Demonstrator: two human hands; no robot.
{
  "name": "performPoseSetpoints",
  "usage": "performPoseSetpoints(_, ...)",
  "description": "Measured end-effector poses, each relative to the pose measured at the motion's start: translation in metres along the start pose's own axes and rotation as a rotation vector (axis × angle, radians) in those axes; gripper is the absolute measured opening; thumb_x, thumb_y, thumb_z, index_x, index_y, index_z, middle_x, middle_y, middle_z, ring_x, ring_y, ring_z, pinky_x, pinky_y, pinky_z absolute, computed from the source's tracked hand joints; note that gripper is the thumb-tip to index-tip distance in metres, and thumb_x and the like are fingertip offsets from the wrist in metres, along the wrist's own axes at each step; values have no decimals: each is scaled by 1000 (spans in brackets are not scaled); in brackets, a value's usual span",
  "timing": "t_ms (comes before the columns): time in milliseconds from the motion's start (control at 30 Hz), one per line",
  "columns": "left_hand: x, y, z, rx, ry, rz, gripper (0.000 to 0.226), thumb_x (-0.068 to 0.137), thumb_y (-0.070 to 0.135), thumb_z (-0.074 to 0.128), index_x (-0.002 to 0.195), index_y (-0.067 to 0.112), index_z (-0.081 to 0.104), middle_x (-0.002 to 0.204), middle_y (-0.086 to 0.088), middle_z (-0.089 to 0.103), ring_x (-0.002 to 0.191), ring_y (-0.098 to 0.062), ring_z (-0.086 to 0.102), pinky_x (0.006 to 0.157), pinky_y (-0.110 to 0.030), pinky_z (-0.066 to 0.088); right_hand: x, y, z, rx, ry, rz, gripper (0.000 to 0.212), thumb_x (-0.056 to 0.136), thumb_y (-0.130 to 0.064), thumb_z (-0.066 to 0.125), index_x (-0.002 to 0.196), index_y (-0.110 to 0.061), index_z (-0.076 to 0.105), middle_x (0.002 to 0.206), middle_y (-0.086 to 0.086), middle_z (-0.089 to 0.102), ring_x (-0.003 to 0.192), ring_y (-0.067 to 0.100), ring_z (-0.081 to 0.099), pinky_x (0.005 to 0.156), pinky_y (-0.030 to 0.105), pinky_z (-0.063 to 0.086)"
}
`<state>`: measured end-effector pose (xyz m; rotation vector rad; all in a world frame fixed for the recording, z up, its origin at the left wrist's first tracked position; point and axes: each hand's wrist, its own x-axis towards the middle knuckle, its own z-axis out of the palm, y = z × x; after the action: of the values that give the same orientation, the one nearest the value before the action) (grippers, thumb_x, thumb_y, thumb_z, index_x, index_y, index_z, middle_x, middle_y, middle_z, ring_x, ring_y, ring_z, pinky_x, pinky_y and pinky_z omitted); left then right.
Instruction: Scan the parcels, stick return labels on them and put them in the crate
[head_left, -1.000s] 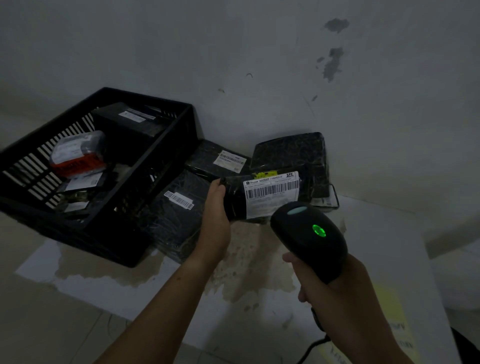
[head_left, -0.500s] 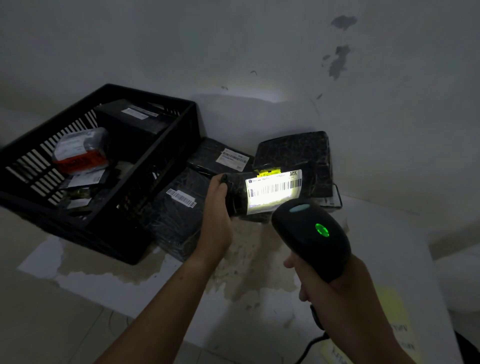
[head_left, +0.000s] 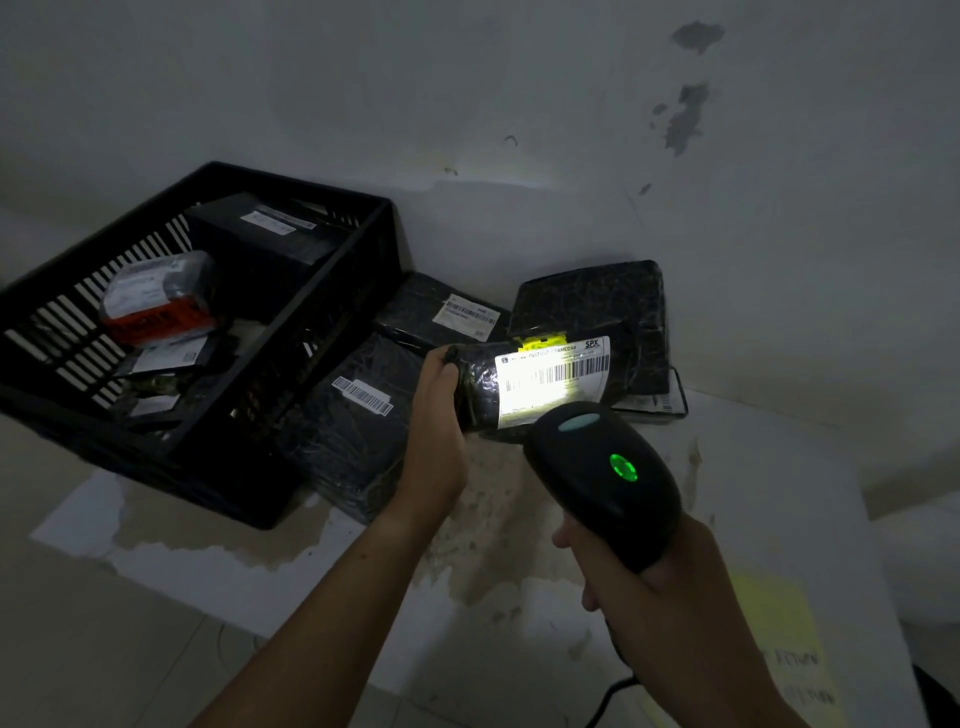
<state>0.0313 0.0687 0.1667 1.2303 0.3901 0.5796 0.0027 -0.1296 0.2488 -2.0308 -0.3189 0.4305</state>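
Head: parcel (head_left: 550, 379) inside left fingers (head_left: 440, 371)

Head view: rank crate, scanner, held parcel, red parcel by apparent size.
1. crate
2. scanner, though nearest the camera, so its lead over the held parcel is unsure
3. held parcel
4. red parcel

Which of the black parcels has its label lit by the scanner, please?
The parcel gripped in the left hand; only its label glows under the scanner light.

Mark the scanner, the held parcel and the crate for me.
scanner (head_left: 587, 483), head view, top of its housing.
held parcel (head_left: 543, 382), head view, lit label.
crate (head_left: 322, 322), head view, right wall.
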Motion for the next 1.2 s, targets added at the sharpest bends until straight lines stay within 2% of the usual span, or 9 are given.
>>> performPoseSetpoints(200, 7, -12, -7, 25, -9, -80, 47, 100, 47, 42, 135, 19, 58, 136, -9, 63, 131, -28, 56, 112, -58, 39, 5, 2, -4, 27, 22, 53, 32, 82, -29, 67, 82, 4, 66, 63, 25, 58, 47, 21, 50, 53, 29, 38)
performPoseSetpoints(267, 10, -24, -13, 13, 21, -137, 66, 93, 68, 50, 142, 24, 55, 145, -3, 57, 137, -24, 51, 116, -55, 34, 7, 5, -7, 35, 24, 99, 26, 85, -23, 68, 80, 3, 68, 59, 21, 60, 50, 27, 56, 55, 30, 42)
performPoseSetpoints(333, 20, -51, -24, -12, 41, -171, 88, 79, 83, 59, 147, 28, 50, 151, 2, 52, 141, -21, 46, 119, -54, 30, 8, 8, -11, 22, 22, 130, 24, 86, -22, 67, 76, -1, 70, 54, 15, 63, 50, 24, 61, 56, 28, 46)
performPoseSetpoints(367, 23, -54, -26, -21, 45, -191, 90, 77, 83, 60, 148, 28, 49, 151, 3, 52, 141, -20, 46, 119, -53, 30, 8, 8, -12, 24, 25, 146, 22, 85, -23, 67, 75, -4, 70, 52, 12, 63, 47, 19, 61, 53, 24, 47)
performPoseSetpoints(433, 26, -43, -23, -19, 52, -203, 78, 85, 73, 58, 145, 24, 52, 146, -1, 56, 137, -23, 51, 117, -55, 34, 8, 8, -14, 46, 31, 172, 18, 85, -24, 68, 74, -10, 72, 50, 8, 64, 43, 11, 60, 47, 17, 45)
performPoseSetpoints(500, 31, -38, -23, -4, 58, -183, 61, 92, 57, 50, 138, 18, 57, 138, -7, 63, 131, -27, 57, 114, -58, 37, 7, 7, -16, 53, 30, 182, 17, 85, -24, 69, 73, -14, 73, 51, 9, 64, 44, 11, 62, 49, 19, 45)
performPoseSetpoints(800, 45, -41, -23, 10, 86, -164, 50, 98, 44, 40, 128, 9, 60, 127, -14, 67, 122, -33, 61, 111, -61, 39, 2, 4, -19, 75, 37, 207, 15, 80, -25, 72, 71, -13, 73, 48, 9, 63, 42, 10, 60, 43, 12, 42)
performPoseSetpoints(967, 51, -46, -23, -25, 74, -204, 64, 91, 59, 47, 137, 16, 57, 134, -8, 65, 127, -28, 59, 113, -59, 39, 3, -1, -21, 74, 15, 190, 14, 80, -22, 71, 69, -15, 74, 48, 10, 63, 42, 11, 60, 44, 12, 44)
performPoseSetpoints(1200, 55, -44, -16, -61, 89, -192, 57, 92, 54, 47, 133, 17, 59, 133, -9, 66, 127, -28, 60, 111, -58, 41, 10, -2, -21, 82, 9, 178, 14, 81, -27, 68, 78, -16, 75, 50, 11, 64, 43, 12, 61, 45, 12, 44)
